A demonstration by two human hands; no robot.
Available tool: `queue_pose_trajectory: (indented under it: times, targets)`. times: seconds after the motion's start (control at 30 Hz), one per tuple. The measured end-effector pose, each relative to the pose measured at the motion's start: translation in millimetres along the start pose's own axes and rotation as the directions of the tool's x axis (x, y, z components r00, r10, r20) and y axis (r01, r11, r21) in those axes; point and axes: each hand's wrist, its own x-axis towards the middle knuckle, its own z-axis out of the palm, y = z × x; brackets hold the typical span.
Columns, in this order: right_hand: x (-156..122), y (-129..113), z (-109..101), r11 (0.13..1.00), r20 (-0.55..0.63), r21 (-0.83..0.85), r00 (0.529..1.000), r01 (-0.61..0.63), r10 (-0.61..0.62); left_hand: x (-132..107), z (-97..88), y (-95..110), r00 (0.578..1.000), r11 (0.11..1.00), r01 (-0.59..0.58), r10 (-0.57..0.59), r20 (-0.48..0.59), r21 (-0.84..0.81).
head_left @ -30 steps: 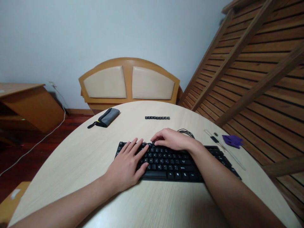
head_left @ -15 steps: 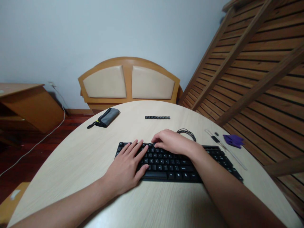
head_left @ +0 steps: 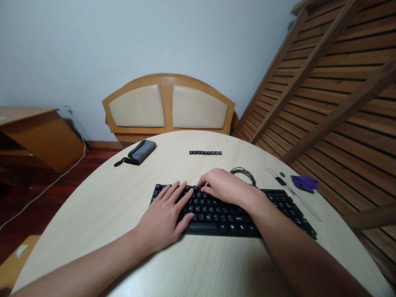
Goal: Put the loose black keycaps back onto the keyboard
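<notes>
A black keyboard [head_left: 202,228] lies on the table in front of me, its right part crossed by my right forearm. My left hand [head_left: 165,216] rests open over the keyboard's left part, fingers spread on the keys and thumb by the lower rows. At the top row, my right hand [head_left: 221,185] is closed, with thumb and forefinger around a small black keycap [head_left: 202,186], mostly hidden by the fingers. Beyond the hands, several loose keycaps [head_left: 206,153] stand in a straight row on the table.
The round pale table [head_left: 102,214] carries a grey pouch [head_left: 142,152] at the back left. A coiled black cable [head_left: 246,172] lies behind the keyboard. On the right are a purple cloth [head_left: 304,183] and a thin pale strip [head_left: 305,202]. A wooden headboard [head_left: 168,103] stands behind.
</notes>
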Motion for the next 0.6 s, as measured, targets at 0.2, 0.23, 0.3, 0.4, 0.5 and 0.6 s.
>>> queue_pose_trajectory:
  times: [0.2,0.23,0.3,0.4,0.5,0.6]
  targets:
    - [1.2,-0.8,1.6,0.999,-0.009,-0.028,1.0,-0.015,0.015,0.1,-0.8,0.2,1.0,1.0,-0.002,0.002,-0.007,-0.007]
    - [1.5,-0.7,2.5,0.999,-0.013,-0.034,1.0,-0.018,0.018,0.1,-0.9,0.3,1.0,1.0,-0.003,0.003,-0.004,-0.007]
    - [1.8,-0.5,3.7,0.999,-0.026,-0.044,0.999,-0.025,0.023,0.1,-0.7,0.2,1.0,1.0,-0.003,0.003,0.003,-0.005]
    - [1.7,-0.3,3.5,0.999,-0.025,-0.042,0.999,-0.027,0.026,-0.2,0.3,-0.3,1.0,1.0,0.0,0.0,-0.003,-0.008]
    - [1.3,-0.4,1.9,0.999,-0.013,-0.03,1.0,-0.021,0.021,-0.3,1.2,-1.0,1.0,1.0,-0.002,0.001,-0.007,-0.007]
    - [1.5,-1.0,1.4,0.999,-0.015,-0.036,1.0,-0.023,0.022,-0.3,1.0,-1.1,1.0,1.0,-0.001,0.001,-0.009,-0.006]
